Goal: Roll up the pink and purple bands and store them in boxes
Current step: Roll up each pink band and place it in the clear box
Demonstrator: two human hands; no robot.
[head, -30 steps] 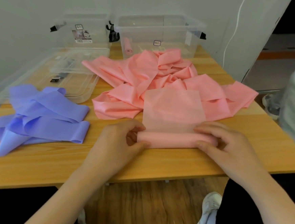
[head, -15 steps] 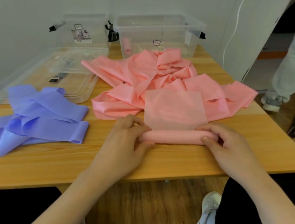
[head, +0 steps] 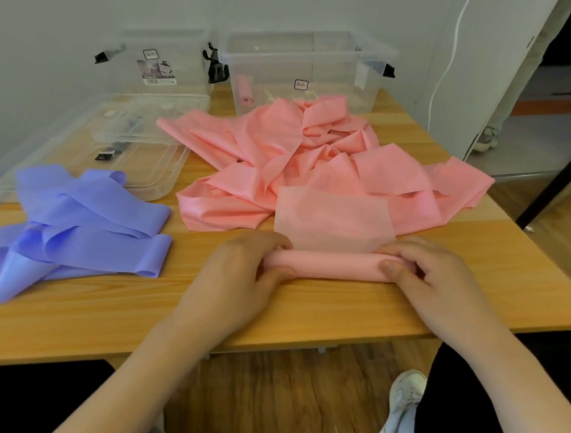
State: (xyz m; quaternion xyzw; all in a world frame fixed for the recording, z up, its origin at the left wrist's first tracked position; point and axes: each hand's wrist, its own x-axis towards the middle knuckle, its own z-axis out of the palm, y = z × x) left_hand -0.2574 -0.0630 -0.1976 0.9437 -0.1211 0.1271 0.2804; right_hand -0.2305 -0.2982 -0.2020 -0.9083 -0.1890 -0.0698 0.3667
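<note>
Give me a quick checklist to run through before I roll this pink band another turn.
1. Left hand grips the left end of the pink roll: ok.
2. Right hand grips the right end of the roll: ok.
3. Flat strip ahead of the roll lies smooth and squared: ok.
4. Rest of the pink band feeds freely: not ok, it lies crumpled in a heap.
5. Right clear box is open to take the roll, with one pink roll already inside: ok.
6. Roll evenly tight at both ends: cannot tell, the hands cover them.
</note>
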